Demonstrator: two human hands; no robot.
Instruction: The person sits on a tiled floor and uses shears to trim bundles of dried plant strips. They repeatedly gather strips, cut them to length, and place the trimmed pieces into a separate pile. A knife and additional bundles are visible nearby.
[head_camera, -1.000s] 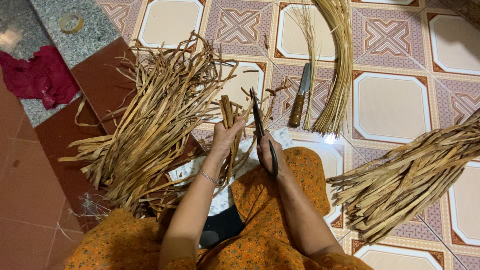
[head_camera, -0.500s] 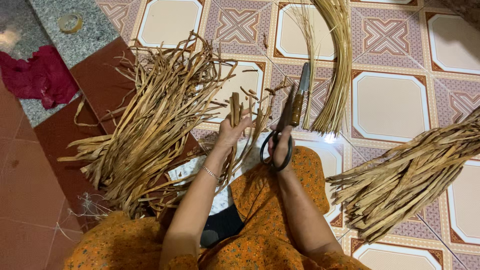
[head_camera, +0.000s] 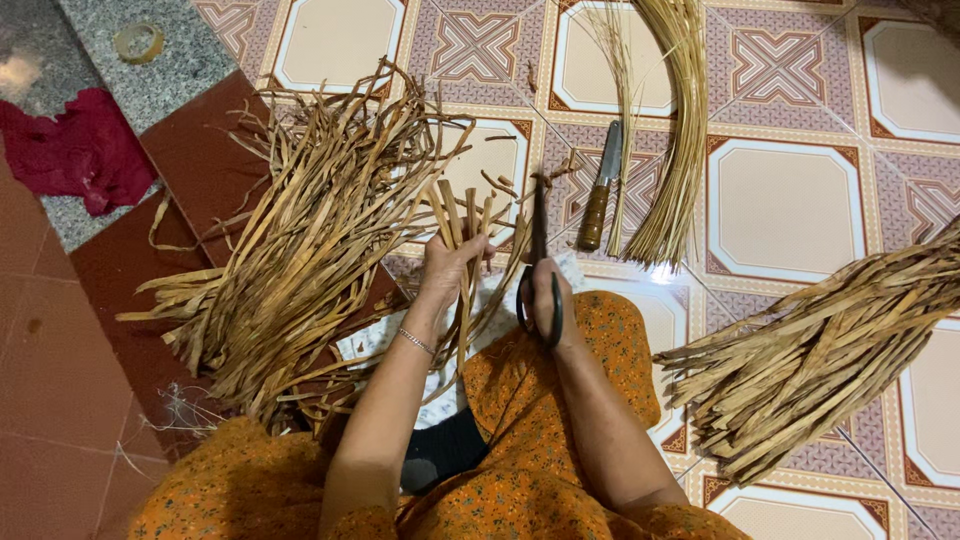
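Observation:
My left hand (head_camera: 445, 268) grips a small bunch of dried brown strips (head_camera: 462, 215) that stand up out of the fist. Just to the right, my right hand (head_camera: 552, 300) is closed through the handles of dark scissors (head_camera: 537, 240), whose blades point away from me, beside the strip ends. Both hands are over my lap, which is covered in orange patterned cloth (head_camera: 600, 350). A thin bracelet circles my left wrist.
A big heap of dried strips (head_camera: 300, 250) lies on the left, another pile (head_camera: 820, 350) on the right. A knife with a wooden handle (head_camera: 598, 200) and a bundle of fine straw (head_camera: 675, 130) lie ahead on patterned tiles. A red cloth (head_camera: 85, 155) lies far left.
My right hand with the scissors has moved slightly left towards the held strips, and the blades now point straight ahead. My left hand has kept hold of the bunch.

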